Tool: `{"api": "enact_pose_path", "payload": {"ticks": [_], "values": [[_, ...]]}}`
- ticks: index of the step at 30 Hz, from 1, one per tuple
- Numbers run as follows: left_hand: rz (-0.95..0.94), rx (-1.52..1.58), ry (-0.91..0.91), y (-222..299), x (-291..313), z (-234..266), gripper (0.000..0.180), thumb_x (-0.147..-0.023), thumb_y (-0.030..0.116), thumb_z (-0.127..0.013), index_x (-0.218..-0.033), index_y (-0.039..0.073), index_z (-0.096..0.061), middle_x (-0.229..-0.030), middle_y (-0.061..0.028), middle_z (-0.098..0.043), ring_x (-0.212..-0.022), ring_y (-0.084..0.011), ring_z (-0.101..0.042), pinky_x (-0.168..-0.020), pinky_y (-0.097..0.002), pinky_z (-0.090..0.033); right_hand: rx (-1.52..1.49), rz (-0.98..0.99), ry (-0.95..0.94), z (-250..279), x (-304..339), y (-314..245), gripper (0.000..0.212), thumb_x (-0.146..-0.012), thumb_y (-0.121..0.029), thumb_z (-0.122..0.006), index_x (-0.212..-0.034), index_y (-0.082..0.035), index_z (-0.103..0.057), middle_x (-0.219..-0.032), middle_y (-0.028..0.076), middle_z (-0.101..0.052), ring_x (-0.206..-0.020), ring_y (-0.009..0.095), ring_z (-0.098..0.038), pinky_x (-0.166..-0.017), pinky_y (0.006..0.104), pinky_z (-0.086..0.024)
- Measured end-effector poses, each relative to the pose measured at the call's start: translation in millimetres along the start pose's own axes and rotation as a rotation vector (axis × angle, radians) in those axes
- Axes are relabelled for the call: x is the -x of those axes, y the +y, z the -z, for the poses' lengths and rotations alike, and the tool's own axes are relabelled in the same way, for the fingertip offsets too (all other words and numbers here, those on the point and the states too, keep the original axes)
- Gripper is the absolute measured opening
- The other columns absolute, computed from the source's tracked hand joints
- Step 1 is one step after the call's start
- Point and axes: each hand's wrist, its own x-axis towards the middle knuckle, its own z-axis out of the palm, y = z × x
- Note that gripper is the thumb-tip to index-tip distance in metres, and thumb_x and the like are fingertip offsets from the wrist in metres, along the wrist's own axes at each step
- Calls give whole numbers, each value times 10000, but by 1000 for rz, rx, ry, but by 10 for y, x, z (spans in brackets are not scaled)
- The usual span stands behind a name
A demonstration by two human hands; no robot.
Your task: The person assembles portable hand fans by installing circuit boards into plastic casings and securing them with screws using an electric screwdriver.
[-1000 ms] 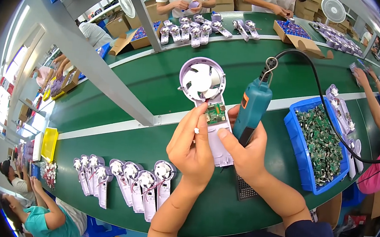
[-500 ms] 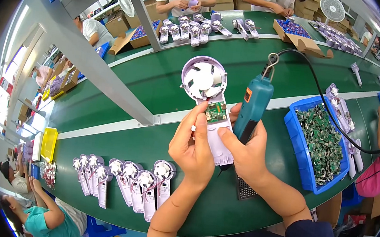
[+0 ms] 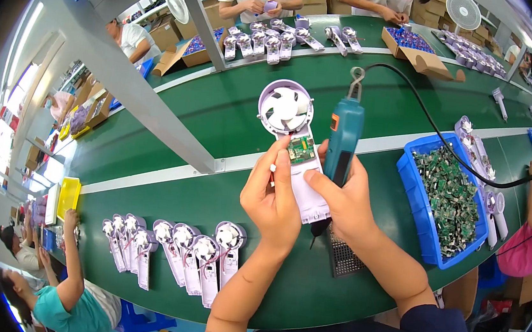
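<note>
A lilac handheld fan body point(image 3: 311, 202) is tilted up between my hands, its white fan blades point(image 3: 286, 107) facing me. A small green circuit board point(image 3: 301, 150) sits just below the fan ring. My left hand point(image 3: 272, 205) grips the body's left side, fingertips at the board's edge, with a small white connector point(image 3: 273, 168) by its fingers. My right hand point(image 3: 355, 206) is closed round a teal electric screwdriver point(image 3: 346, 129), its thumb resting on the fan handle. The screwdriver's dark tip points down below the fan body, apart from it.
On the right stands a blue bin point(image 3: 414, 209) of green circuit boards. A black perforated mat point(image 3: 345, 260) lies under my right forearm. Several fan bodies point(image 3: 205, 266) lie at left. A metal post point(image 3: 161, 124) slants across the bench; a black cord point(image 3: 437, 121) arcs right. Co-workers sit around.
The screwdriver has moved left and down and stands more upright, its tip showing lower. The fan body has shifted slightly. At far left a co-worker's arm has risen toward the yellow bin.
</note>
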Motion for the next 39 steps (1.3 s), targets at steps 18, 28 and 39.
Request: {"api": "enact_pose_path", "payload": {"ticks": [18,28,39], "values": [[401,-366,-476,-101,1518,931,302,-848,15,-708,-1141,5,-641,-1054,-142,-665,-747,-230,-668,-622,-312,-532,-141,538,-176,393,1037,59,871,-792,-682,-672,-1417,-169,-347,-869,43,-529,-505,157,-506,-457,310,-470],[369,-417,-618,-159,1400,1026,395,-698,-42,-817,-1057,45,-675,-998,-88,-625,-739,-181,-649,-604,-278,-561,56,627,-389,315,1128,151,854,-808,-606,-713,-1440,-147,-367,-915,47,-554,-456,168,-473,-383,299,-429],[401,-364,-613,-189,1409,1033,356,-725,-46,-797,-1057,21,-686,-1008,-110,-667,-761,-200,-687,-653,-288,-593,104,675,-394,292,1074,316,888,-809,-613,-707,-1461,-136,-339,-947,44,-562,-451,145,-467,-366,273,-403]]}}
